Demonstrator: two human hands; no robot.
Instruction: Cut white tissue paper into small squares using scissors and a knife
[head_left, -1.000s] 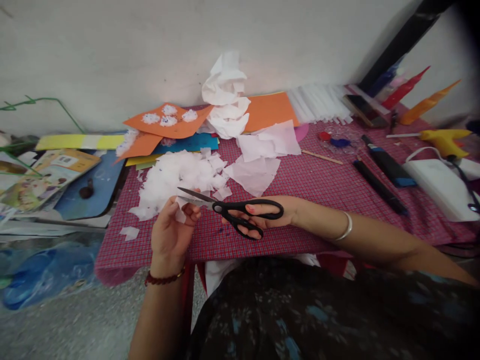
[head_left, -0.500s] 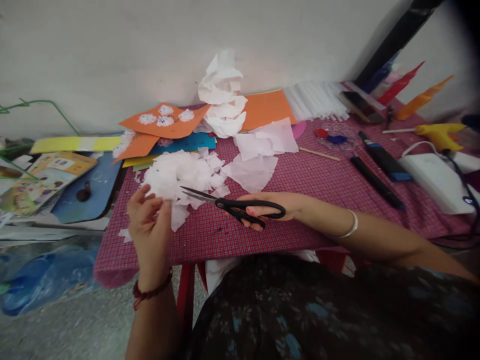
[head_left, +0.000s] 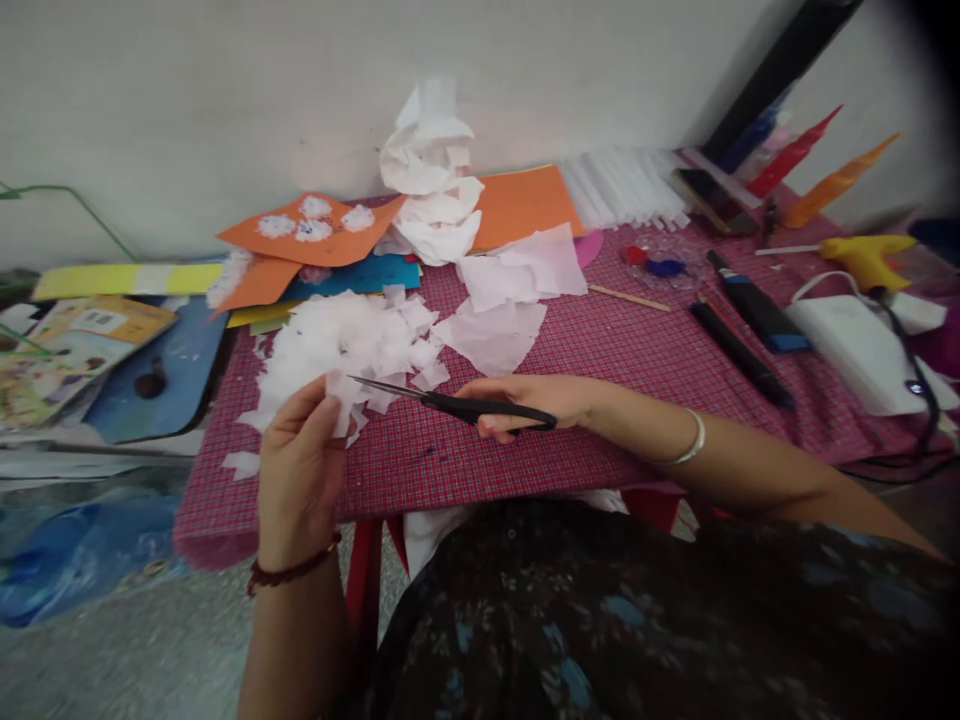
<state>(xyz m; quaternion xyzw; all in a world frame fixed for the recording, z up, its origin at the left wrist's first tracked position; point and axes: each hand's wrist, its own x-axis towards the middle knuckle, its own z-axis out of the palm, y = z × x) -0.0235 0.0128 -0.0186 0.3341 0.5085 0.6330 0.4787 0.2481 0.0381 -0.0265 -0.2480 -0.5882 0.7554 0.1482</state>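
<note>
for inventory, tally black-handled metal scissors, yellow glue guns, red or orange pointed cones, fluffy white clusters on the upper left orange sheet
Black-handled scissors: 1
Glue gun: 1
Red cone and orange cone: 2
White clusters: 4
Total: 8

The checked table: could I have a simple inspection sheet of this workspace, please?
Surface: checked cloth; small dark marks near front edge.
Job's things: black-handled scissors, white paper piece, heap of cut paper.
Clutter: orange sheets, yellow glue gun, wooden stick, white box.
Hands: left hand pinches the paper piece between its fingers; right hand holds the scissors.
Cables: dark cable by the white box; its ends unclear.
Surroundings: wall behind; booklet to the left; blue plastic at lower left.
</note>
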